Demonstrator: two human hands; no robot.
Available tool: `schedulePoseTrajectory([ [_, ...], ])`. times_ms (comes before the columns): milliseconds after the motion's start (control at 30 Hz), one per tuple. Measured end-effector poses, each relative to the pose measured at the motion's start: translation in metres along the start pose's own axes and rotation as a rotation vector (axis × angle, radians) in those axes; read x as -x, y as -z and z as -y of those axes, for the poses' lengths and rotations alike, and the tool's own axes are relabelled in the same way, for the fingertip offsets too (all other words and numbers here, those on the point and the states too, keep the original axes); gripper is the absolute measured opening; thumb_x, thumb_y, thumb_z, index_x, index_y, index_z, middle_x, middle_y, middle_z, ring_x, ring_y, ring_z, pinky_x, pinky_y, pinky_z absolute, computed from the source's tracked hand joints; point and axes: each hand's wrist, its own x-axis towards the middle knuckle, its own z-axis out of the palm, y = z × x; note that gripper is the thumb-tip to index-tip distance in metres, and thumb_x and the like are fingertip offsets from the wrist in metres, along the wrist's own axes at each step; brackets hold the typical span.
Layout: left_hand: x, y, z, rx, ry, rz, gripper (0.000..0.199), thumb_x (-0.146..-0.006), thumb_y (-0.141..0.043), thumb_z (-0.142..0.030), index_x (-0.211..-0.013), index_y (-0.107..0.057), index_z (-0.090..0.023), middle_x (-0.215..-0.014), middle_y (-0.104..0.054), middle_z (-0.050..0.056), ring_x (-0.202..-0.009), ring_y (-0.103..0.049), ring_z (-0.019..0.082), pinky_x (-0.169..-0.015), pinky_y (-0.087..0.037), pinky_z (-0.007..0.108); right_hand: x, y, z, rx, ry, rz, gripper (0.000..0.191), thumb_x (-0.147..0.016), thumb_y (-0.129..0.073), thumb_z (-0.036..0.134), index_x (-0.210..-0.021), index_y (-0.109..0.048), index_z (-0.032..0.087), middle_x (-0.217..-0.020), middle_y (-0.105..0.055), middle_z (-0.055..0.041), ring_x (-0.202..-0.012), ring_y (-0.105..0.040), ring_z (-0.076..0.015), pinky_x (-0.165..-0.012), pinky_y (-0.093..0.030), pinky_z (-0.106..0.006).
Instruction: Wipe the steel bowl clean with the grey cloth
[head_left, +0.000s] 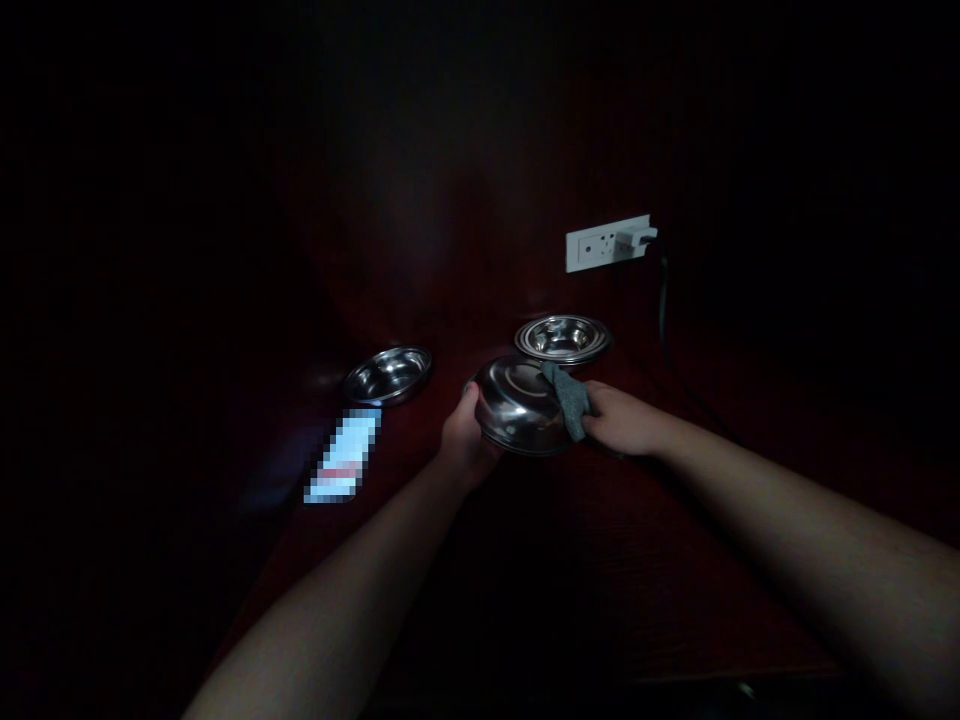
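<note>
A shiny metal bowl (517,410) is tipped so its underside faces me. Its left rim is gripped by my left hand (466,440), the thumb on the outer side and the fingers hidden beneath. My right hand (626,418) holds a grey-green cloth (570,398) against the right side of the bowl's base. Just behind the held bowl, nested metal bowls (562,340) rest upright on the dark red table. Another metal bowl (388,375) stands upright to the left, apart from both hands.
A lit, pixelated screen (343,455) lies near the table's left edge, in front of the left bowl. On the back wall is a white socket panel (592,247) with a plug (634,238) and a dark cable (663,300) hanging down. The surroundings are very dark.
</note>
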Motion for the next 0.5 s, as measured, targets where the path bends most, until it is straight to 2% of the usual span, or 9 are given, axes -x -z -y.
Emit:
schedulePoseTrajectory([
  [233,-0.0006,-0.0014,0.0014,-0.025,-0.062,-0.03,0.036,-0.094,-0.046,-0.038,-0.101,-0.069,-0.011,-0.098,-0.073,0.012,-0.091,-0.069,0.024,-0.089,-0.053,0.037,0.0016,-0.0007,-0.0008,-0.117,0.044,-0.044,0.028,-0.068,-0.058,0.007,-0.09,-0.071,0.019,-0.094,-0.075,-0.0039,-0.091,-0.068,-0.0214,-0.088,-0.051,-0.027],
  [500,-0.0037,0.0028,0.0021,-0.022,-0.056,0.091,0.042,-0.094,-0.043,-0.043,-0.096,-0.07,-0.011,-0.1,-0.073,0.011,-0.096,-0.067,0.024,-0.093,-0.049,0.037,0.001,-0.0012,-0.0021,-0.144,0.127,-0.021,0.034,-0.073,-0.056,0.008,-0.101,-0.07,0.019,-0.109,-0.073,-0.0052,-0.101,-0.066,-0.022,-0.095,-0.049,-0.032],
])
